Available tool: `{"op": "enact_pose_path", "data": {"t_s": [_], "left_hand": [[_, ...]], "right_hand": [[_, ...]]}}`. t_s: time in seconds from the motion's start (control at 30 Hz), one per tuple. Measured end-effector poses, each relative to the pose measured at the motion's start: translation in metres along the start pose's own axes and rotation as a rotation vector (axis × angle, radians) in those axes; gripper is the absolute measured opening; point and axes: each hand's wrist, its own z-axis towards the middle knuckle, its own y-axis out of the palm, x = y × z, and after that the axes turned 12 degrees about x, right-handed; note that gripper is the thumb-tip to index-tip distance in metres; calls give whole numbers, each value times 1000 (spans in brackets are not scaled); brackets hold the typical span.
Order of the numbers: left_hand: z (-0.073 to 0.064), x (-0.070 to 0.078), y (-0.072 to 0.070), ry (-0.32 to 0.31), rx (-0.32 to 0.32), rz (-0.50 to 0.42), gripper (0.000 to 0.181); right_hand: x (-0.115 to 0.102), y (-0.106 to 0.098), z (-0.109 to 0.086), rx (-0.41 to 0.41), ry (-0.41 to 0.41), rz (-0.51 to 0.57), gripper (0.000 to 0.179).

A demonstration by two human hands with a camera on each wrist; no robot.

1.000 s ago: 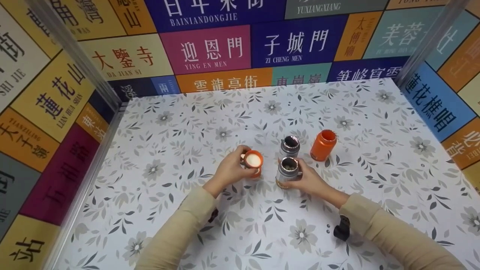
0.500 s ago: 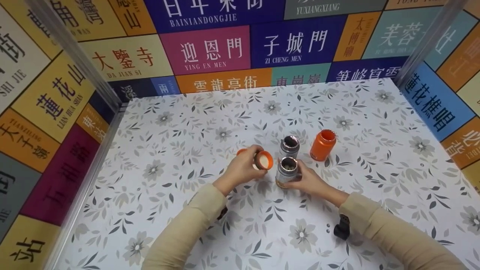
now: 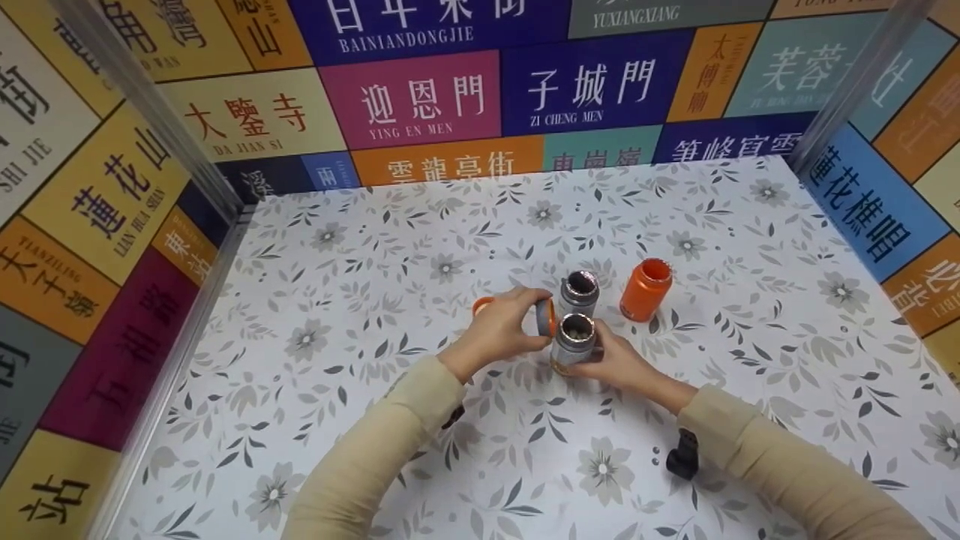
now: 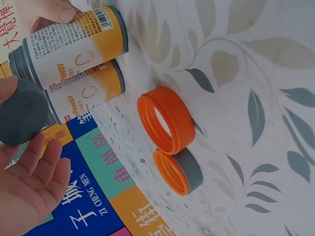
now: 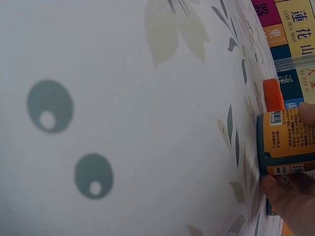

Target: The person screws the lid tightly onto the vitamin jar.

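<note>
Tabletop (image 3: 375,255), white with grey leaves, meets colourful lettered walls (image 3: 412,112); left hand (image 3: 499,330) pinches a grey cap (image 3: 542,318) between thumb (image 4: 6,89) and fingers (image 4: 58,176), right hand (image 3: 619,358) a grey jar (image 3: 568,355)

sleeves (image 3: 787,459): long, plain beige | device (image 3: 682,456) by right cuff (image 3: 714,412): black

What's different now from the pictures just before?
The left hand moved right, bringing the grey cap it holds close to the front grey bottle, and tipped the cap's open orange side from facing up to facing right. Nothing new was grabbed or let go. The right hand still holds that bottle; the back grey bottle and the orange bottle stayed put.
</note>
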Motion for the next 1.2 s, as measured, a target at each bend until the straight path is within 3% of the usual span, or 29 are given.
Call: {"op": "enact_pose_path", "data": {"t_s": [0.3, 0.63, 1.0, 1.2], "left_hand": [[6, 6, -1, -6, 2, -116, 62], [13, 7, 0, -35, -62, -282, 55], [14, 14, 9, 3, -84, -287, 50], [14, 18, 12, 7, -81, -234, 43]], "right_hand": [[5, 1, 2, 13, -11, -25, 72], [5, 1, 1, 7, 22, -29, 75], [5, 1, 1, 5, 15, -34, 81], [-17, -2, -7, -8, -7, 0, 85]]}}
